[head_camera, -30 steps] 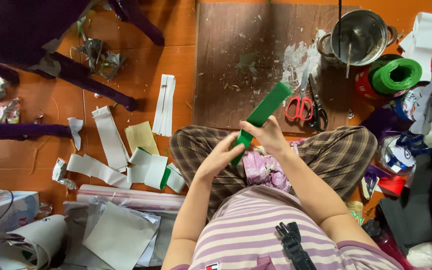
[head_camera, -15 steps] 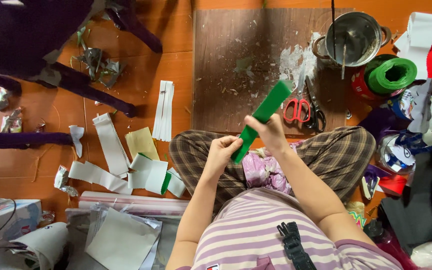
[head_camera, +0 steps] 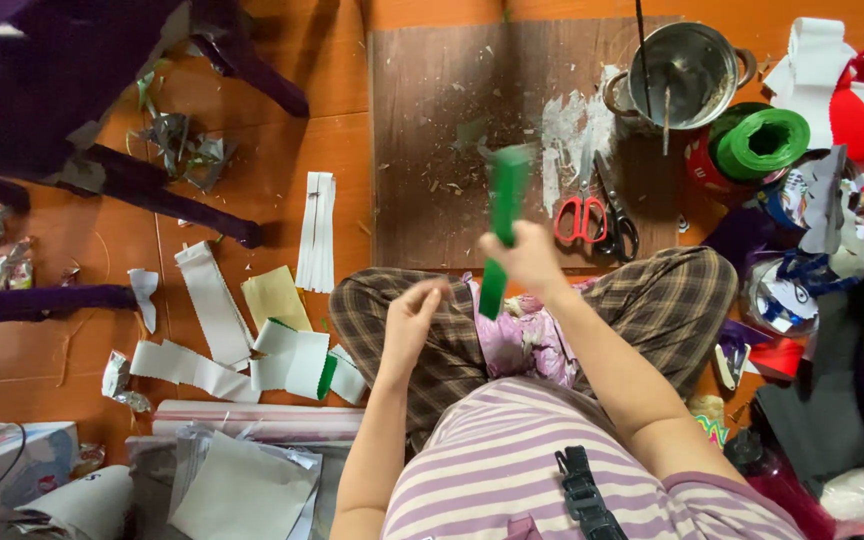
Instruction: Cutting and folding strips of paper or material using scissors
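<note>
Gripping a green strip (head_camera: 501,225) near its middle, the right hand (head_camera: 530,258) is closed around it and holds it nearly upright above the lap, the upper end blurred, the lower end poking out below the fist toward the left hand (head_camera: 411,322). The left hand sits just beside and below that lower end, fingers loosely curled, holding nothing that can be made out; whether a fingertip touches the strip cannot be told. Beyond the right hand lies a brown board (head_camera: 432,110) on the orange floor (head_camera: 282,150), speckled with small scraps, with red-handled scissors (head_camera: 592,215) lying just past the knuckles and a metal pot (head_camera: 680,72) farther out. To the right hand's outer side sits a roll of green tape (head_camera: 760,142) among piled craft material. Out past the left hand, white paper strips (head_camera: 314,230) and folded cut pieces (head_camera: 292,355) lie spread on the floor. Judged from this, the step in hand is working the green strip between both hands, likely folding or creasing it. The next move would call for the left hand to pinch the free lower end firmly while the right keeps the strip steady, edges kept aligned so it does not skew.
</note>
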